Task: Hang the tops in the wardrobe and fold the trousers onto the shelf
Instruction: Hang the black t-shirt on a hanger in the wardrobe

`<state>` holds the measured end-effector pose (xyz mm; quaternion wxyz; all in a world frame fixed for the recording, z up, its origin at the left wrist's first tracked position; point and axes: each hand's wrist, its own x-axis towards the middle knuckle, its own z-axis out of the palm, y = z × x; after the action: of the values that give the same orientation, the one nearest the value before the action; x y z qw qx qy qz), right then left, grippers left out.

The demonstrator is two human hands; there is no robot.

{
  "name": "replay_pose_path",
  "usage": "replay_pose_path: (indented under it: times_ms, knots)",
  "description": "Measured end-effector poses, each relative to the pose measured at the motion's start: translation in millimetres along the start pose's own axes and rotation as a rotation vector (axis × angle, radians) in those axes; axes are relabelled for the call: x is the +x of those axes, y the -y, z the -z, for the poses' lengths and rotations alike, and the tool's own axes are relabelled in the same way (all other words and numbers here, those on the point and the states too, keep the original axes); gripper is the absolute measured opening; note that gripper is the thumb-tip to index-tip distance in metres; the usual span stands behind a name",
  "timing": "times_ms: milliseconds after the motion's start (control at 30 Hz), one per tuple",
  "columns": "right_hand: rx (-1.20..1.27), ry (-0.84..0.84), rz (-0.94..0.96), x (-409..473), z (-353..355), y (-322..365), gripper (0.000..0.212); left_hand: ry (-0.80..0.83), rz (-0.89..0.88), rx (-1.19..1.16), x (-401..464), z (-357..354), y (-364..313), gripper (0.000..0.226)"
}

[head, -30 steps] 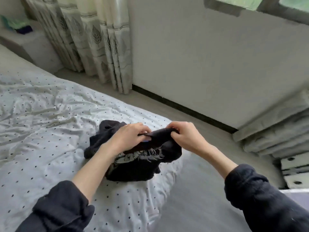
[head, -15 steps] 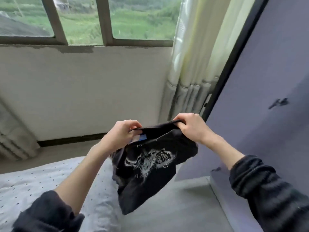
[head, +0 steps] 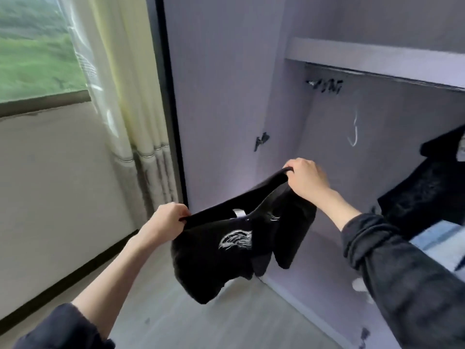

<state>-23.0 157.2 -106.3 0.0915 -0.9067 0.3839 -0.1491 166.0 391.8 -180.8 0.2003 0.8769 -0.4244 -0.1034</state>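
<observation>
Grey floor (head: 214,321), pale wall, a window (head: 32,46) at 10 o'clock with a cream curtain (head: 130,102) beside it. Open lilac wardrobe (head: 226,96) fills 1 to 4 o'clock, one shelf (head: 377,59) up top. Inside at 3 o'clock: one dark garment (head: 427,192), something light blue under it. One black top (head: 226,253), white print, stretched mid-air between two hands, left hand (head: 166,222) and right hand (head: 305,178) each gripping its edge.
</observation>
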Motion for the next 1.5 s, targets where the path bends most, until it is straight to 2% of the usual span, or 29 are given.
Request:
replay_pose_path:
  times_ms: [67, 167, 233, 333, 433, 533, 600, 667, 733, 800, 900, 1000, 1067, 1133, 1200, 1267, 1400, 1500]
  knots:
    - [-0.055, -0.034, -0.088, 3.6, 7.7, -28.9, 0.031, 0.005, -0.025, -0.050, 23.5, 0.0, -26.5, 0.023]
    - [-0.235, -0.056, -0.162, 2.7, 14.4, -67.3, 0.036, -0.011, -0.009, -0.260, 52.1, 2.9, -59.3, 0.022]
    - [-0.345, -0.012, -0.222, 1.0, 17.8, -95.5, 0.039, -0.020, 0.030, -0.414, 73.7, 0.8, -81.8, 0.020]
    - [-0.367, 0.099, -0.398, 4.7, 24.2, -132.9, 0.035, -0.010, 0.063, -0.545, 106.9, -10.1, -113.4, 0.018]
    - [-0.238, 0.149, -0.593, 18.6, 29.7, -170.4, 0.028, -0.012, 0.064, -0.531, 142.6, -29.9, -142.1, 0.017]
    - [0.041, 0.129, -0.718, 39.9, 29.3, -202.7, 0.018, 0.020, 0.079, -0.447, 178.2, -52.6, -156.0, 0.017]
    - [0.239, 0.118, -0.778, 58.9, 28.1, -223.2, 0.015, 0.110, 0.104, -0.417, 204.8, -66.5, -165.6, 0.021]
    - [0.515, 0.148, -0.831, 72.6, 28.1, -233.2, 0.013, 0.278, 0.083, -0.287, 225.0, -78.7, -176.0, 0.020]
    - [0.663, 0.215, -0.814, 84.2, 25.0, -238.9, 0.016, 0.529, 0.005, -0.055, 227.4, -84.5, -192.5, 0.021]
    - [0.688, 0.282, -0.729, 95.2, 19.7, -237.7, 0.023, 0.680, -0.097, 0.072, 225.2, -88.8, -206.5, 0.025]
    - [0.673, 0.343, -0.556, 110.9, 12.5, -225.2, 0.025, 0.765, -0.151, -0.080, 228.0, -100.1, -227.0, 0.024]
    - [0.621, 0.354, -0.403, 122.4, 12.3, -206.0, 0.007, 0.656, -0.304, -0.312, 233.4, -117.6, -262.1, 0.024]
    - [0.554, 0.314, -0.318, 130.2, 16.5, -198.1, 0.012, 0.545, -0.344, -0.471, 232.9, -126.3, -286.1, 0.012]
    - [0.445, 0.238, -0.283, 137.5, 22.1, -198.6, 0.018, 0.383, -0.386, -0.446, 238.2, -130.1, -299.0, 0.016]
    - [0.289, 0.146, -0.301, 142.5, 26.8, -207.1, 0.018, 0.290, -0.408, -0.407, 246.2, -125.8, -306.5, 0.021]
    - [0.192, 0.123, -0.345, 143.8, 25.7, -217.7, 0.016, 0.318, -0.393, -0.446, 253.9, -116.0, -310.1, 0.018]
    - [0.055, 0.108, -0.374, 141.8, 16.6, -221.7, 0.013, 0.517, -0.345, -0.615, 262.1, -103.4, -316.1, 0.025]
    - [-0.018, 0.008, -0.345, 145.1, 15.9, -215.4, 0.016, 0.522, -0.279, -0.695, 266.3, -98.7, -315.0, 0.028]
